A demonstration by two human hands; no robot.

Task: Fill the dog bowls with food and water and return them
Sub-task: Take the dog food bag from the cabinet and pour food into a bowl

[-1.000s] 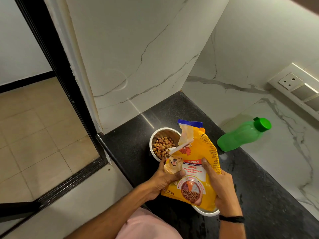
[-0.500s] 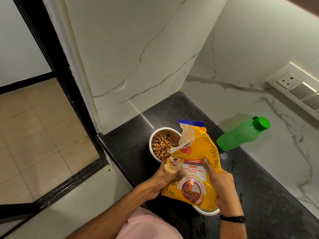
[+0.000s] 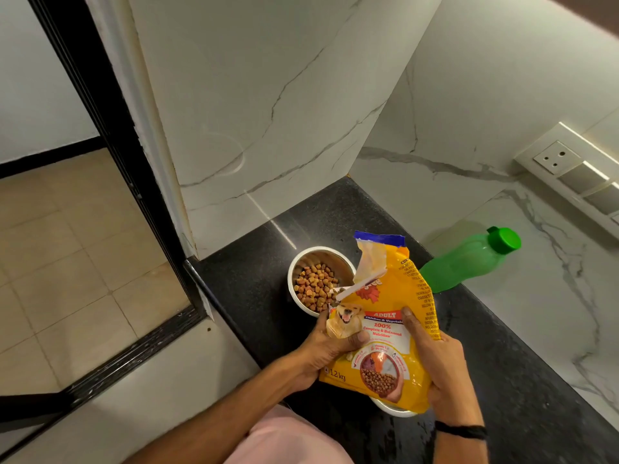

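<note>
A yellow dog food bag (image 3: 385, 316) is held over the black counter (image 3: 254, 279), its torn top corner tilted toward a steel bowl (image 3: 298, 262) that holds brown kibble (image 3: 315, 288). A few pieces sit at the bag's opening above the bowl. My left hand (image 3: 326, 351) grips the bag's left side near the dog picture. My right hand (image 3: 438, 366) grips its right side. A second steel bowl (image 3: 390, 409) is mostly hidden under the bag; only its near rim shows.
A green water bottle with a green cap (image 3: 469, 259) lies on its side at the counter's back, against the marble wall. A socket and switch panel (image 3: 576, 172) is on the right wall. The counter edge drops to a tiled floor (image 3: 67, 262) at left.
The bag stays tilted at the bowl with both hands in the same grip. The kibble pile in the bowl looks slightly fuller.
</note>
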